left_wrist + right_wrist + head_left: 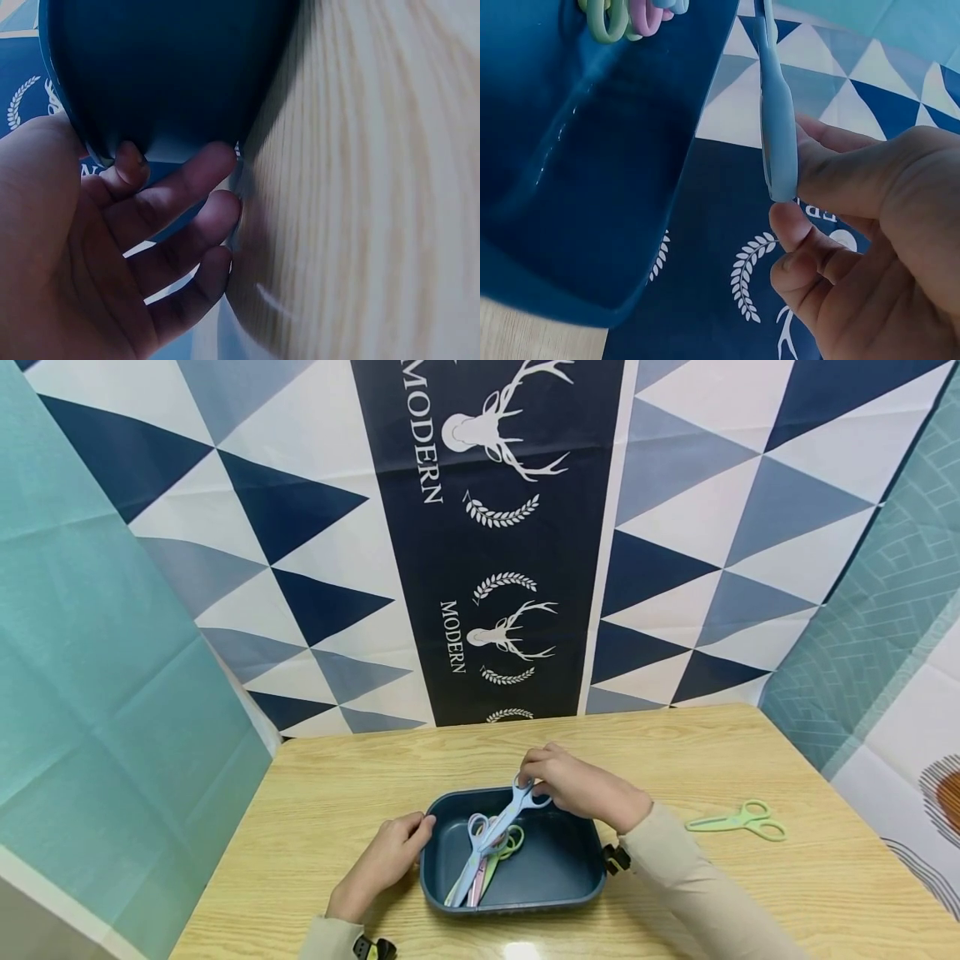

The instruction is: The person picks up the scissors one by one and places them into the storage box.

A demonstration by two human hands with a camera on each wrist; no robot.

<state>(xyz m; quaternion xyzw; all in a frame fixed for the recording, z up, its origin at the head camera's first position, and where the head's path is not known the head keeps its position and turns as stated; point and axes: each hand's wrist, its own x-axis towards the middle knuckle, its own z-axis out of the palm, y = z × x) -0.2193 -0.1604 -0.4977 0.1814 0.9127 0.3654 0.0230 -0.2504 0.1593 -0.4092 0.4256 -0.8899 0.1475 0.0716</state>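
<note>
My right hand [577, 785] holds light blue scissors [512, 810] by the handles, over the far rim of a dark blue box [558, 868]. Their blades point down and left into the box, overlapping other scissors there. In the right wrist view, thumb and fingers pinch these scissors [781, 135], seen edge-on. Inside the box lie light blue scissors [474, 831], pink scissors [477, 885] and green scissors [513, 842] in a pile. At the box's left side, my left hand [390, 852] grips the rim, thumb on top. Its fingers [206, 169] curl below, against or near the outer wall.
Green scissors [742, 821] lie on the wooden table [337, 802], right of the box and beyond the right forearm. A patterned cloth [510, 543] hangs behind the table's back edge, with teal cloth [97, 652] along the left.
</note>
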